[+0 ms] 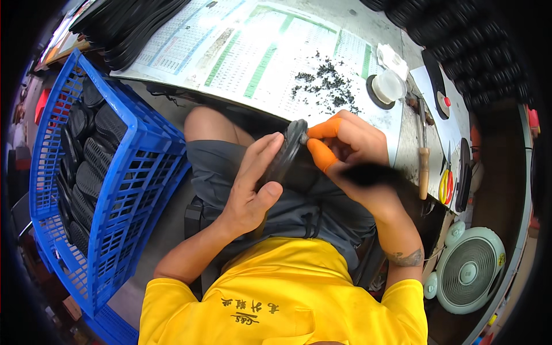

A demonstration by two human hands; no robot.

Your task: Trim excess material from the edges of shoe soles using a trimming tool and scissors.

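A black rubber shoe sole [290, 150] is held on edge over my lap, just off the table's near edge. My left hand [248, 190] grips it from the left, fingers laid along its side and the thumb apart. Orange finger cots cover some fingers of my right hand [357, 144]. Its thumb and forefinger pinch at the sole's upper right edge, where a small greyish bit shows between the fingertips. What that bit is stays too small to tell. Black rubber crumbs [328, 83] lie scattered on the table beyond my hands.
Left of me stands a blue plastic crate [129, 138] full of black soles. Printed sheets [247, 57] cover the table. At its right are a white round container [388, 86], a wooden-handled tool [424, 172] and scissors [445, 184]. A green fan [468, 273] stands lower right.
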